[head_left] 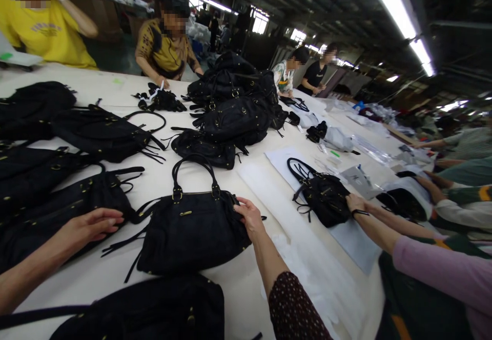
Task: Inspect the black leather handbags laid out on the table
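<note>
A black handbag [192, 237] with two upright handles and a small gold zip pull lies on the white table before me. My right hand [249, 218] pinches its upper right end, thumb on the near face and other fingers partly hidden behind. To the left, my left hand [94, 225] is held out with fingers extended and nothing in them. It hovers over or touches another black bag [73, 196]; I cannot tell which. Closer to me lies one more black bag [154, 312], cut off by the bottom of the view.
Several black bags [238, 114] are heaped mid-table, with more along the left side. At right, a co-worker's hands [355, 206] hold a smaller black bag [326, 199]. White sheets [292, 227] lie between us. Other people stand around the table [230, 186].
</note>
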A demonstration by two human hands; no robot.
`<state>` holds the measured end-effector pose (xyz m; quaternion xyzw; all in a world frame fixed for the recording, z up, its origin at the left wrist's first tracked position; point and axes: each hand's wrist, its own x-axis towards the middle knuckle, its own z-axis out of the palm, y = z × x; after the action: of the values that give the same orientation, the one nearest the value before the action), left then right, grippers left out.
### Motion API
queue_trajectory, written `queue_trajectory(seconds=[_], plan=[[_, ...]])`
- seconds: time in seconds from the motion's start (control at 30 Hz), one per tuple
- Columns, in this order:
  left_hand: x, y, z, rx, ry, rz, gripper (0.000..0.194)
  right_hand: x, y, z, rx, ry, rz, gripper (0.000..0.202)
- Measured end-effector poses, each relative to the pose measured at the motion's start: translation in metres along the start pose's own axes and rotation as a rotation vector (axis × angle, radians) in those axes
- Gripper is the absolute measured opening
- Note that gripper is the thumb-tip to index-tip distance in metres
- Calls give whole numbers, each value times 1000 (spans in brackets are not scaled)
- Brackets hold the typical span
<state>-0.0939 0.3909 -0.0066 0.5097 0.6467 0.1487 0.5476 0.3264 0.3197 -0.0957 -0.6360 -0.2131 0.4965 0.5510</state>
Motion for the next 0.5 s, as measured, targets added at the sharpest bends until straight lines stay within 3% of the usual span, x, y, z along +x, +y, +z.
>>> queue_trajectory(seconds=[0.23, 0.5], plan=[[15, -25, -2, -76, -20, -54, 69, 13, -6, -12, 161, 148, 92, 40], [23, -45, -6, -141, 33, -110, 65, 26, -25, -21, 128, 110, -46, 24]])
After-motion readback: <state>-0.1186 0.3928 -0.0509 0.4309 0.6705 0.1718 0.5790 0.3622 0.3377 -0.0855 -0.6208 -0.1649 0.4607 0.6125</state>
